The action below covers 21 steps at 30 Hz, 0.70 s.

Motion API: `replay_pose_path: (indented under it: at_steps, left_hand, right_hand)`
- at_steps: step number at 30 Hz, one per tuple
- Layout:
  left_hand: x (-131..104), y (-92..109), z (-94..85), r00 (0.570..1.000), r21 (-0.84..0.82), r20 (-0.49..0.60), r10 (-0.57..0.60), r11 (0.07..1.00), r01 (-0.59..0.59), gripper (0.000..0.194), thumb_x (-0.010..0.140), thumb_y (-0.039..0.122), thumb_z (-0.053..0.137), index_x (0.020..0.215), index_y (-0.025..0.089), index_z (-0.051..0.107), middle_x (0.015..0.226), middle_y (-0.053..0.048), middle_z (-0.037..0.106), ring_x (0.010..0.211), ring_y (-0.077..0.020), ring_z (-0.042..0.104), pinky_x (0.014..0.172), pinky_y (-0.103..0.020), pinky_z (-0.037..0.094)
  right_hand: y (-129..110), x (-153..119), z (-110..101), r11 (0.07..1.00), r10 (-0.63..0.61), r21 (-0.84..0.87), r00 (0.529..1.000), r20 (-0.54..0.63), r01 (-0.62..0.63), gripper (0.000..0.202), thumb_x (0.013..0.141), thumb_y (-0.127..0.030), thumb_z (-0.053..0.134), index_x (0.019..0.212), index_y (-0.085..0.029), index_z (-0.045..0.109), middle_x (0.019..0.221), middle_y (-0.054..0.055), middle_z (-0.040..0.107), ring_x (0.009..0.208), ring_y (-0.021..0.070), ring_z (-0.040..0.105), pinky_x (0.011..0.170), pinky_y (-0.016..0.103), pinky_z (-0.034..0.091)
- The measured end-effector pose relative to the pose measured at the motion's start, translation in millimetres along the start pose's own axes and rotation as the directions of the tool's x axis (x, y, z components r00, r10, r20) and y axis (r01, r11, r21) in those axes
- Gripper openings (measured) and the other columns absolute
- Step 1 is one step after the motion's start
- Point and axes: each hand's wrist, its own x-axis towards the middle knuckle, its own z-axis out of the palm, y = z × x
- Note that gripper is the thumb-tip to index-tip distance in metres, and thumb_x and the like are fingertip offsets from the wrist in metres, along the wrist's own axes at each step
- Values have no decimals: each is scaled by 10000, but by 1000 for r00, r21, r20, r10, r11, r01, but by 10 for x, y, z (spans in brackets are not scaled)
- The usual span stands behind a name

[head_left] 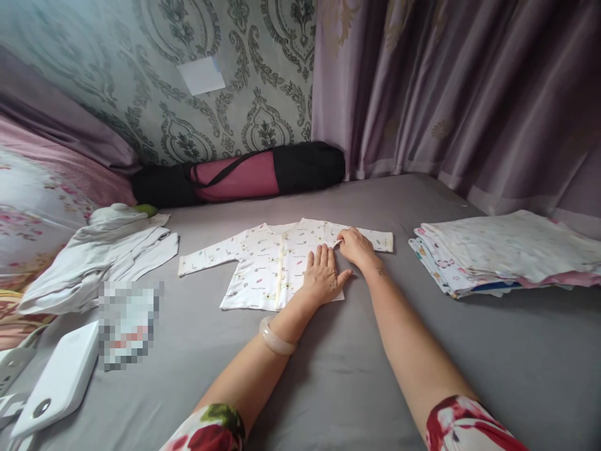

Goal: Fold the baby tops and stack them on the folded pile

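Observation:
A small white baby shirt (263,263) with a tiny print and a pale yellow front strip lies spread out on the grey sheet, both sleeves stretched sideways. My left hand (323,274) rests flat on the right part of its body, fingers together and extended, thumb apart. Close beside it, my right hand (355,245) pinches the shirt's fabric where the right sleeve meets the body. The cuff of that sleeve shows beyond my right hand. Part of the shirt's lower right side is hidden under my left hand and wrist.
To the right lies a stack of folded printed clothes (507,250). White garments (113,250) are heaped at the left, near a white device (61,376) and a blurred-out item (128,326). A long black and maroon bag (235,175) lies along the wall, beside purple curtains (399,88).

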Motion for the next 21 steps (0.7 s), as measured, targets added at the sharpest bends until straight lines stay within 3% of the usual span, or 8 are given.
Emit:
replay_pose_path:
  at_steps: [4, 7, 10, 12, 17, 21]
  left_hand:
    - [41, -48, -98, 999, -71, -41, -4, 997, 1, 682, 969, 577, 275, 1406, 80, 444, 1497, -213, 412, 1425, -331, 328, 1148, -515, 286]
    - [81, -121, -179, 991, -149, -118, -58, 988, 40, 525, 1021, 421, 183, 1290, 161, 551, 1402, -139, 544, 1351, -248, 452, 1131, -444, 340]
    - [95, -180, -163, 986, -130, -139, -94, 989, 76, 482, 1016, 359, 237, 1355, 129, 490, 1486, -155, 451, 1418, -259, 357, 1157, -457, 305]
    - [92, -193, -103, 992, -96, -110, -54, 994, 43, 504, 1005, 369, 278, 1410, 113, 433, 1526, -170, 387, 1447, -281, 297, 1165, -489, 284]
    - [91, -183, 6, 996, -43, -85, 1, 999, -5, 564, 1002, 419, 257, 1445, 100, 399, 1523, -186, 384, 1442, -297, 305, 1162, -517, 274]
    - [89, -174, -3, 997, -14, -71, 13, 1000, -14, 586, 1004, 430, 247, 1442, 73, 399, 1530, -194, 367, 1441, -309, 302, 1164, -513, 267]
  right_hand:
    - [62, 36, -74, 995, -20, 96, 1000, 12, 19, 333, 877, -138, 459, 1095, -222, 696, 1183, 73, 669, 1079, 196, 611, 886, 263, 444]
    - [237, 81, -171, 982, 99, 167, 993, -61, -87, 343, 905, -179, 430, 1128, -216, 689, 1150, 77, 689, 1053, 198, 625, 873, 269, 448]
    - [490, 84, -236, 959, 282, 104, 937, -206, -265, 369, 911, -188, 423, 1196, -170, 657, 1188, 146, 652, 1108, 249, 598, 893, 322, 443]
    - [637, 55, -241, 935, 351, 42, 903, -248, -352, 383, 906, -192, 436, 1224, -125, 638, 1187, 191, 635, 1158, 287, 565, 924, 365, 433]
    - [761, -8, -182, 905, 403, -53, 892, -204, -421, 344, 882, -223, 480, 1147, -118, 673, 1170, 223, 630, 1163, 340, 554, 918, 438, 451]
    - [793, 30, -151, 877, 470, -3, 858, -207, -481, 372, 850, -254, 532, 1148, -80, 672, 1148, 260, 634, 1095, 349, 606, 860, 435, 493]
